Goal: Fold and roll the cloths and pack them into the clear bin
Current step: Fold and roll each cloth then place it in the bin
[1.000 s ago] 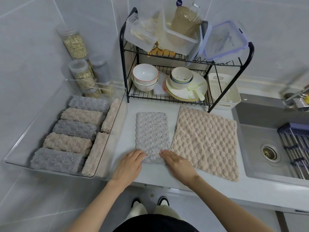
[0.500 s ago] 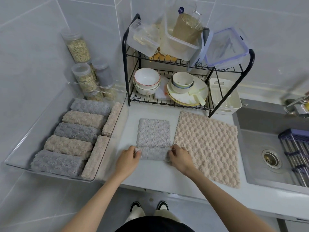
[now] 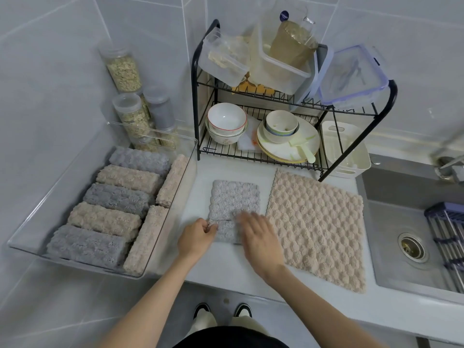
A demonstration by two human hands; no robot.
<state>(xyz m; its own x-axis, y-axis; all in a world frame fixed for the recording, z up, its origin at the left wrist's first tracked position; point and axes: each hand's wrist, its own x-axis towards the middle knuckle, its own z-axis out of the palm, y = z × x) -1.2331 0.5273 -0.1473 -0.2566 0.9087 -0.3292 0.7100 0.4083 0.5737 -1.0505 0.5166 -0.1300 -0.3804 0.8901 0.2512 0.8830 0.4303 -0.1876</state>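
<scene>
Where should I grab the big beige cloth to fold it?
Pinch the beige cloth at its two near corners, coming from the front of the counter. It lies flat and spread out, its far edge close to the dish rack, so the near edge probably lifts most freely.

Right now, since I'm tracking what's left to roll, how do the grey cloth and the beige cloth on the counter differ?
The grey cloth is a narrow folded strip, its near end rolled; the beige cloth lies flat and wider. The left hand pinches the grey cloth; no hand holds the beige cloth. Both are bumpy-textured.
</scene>
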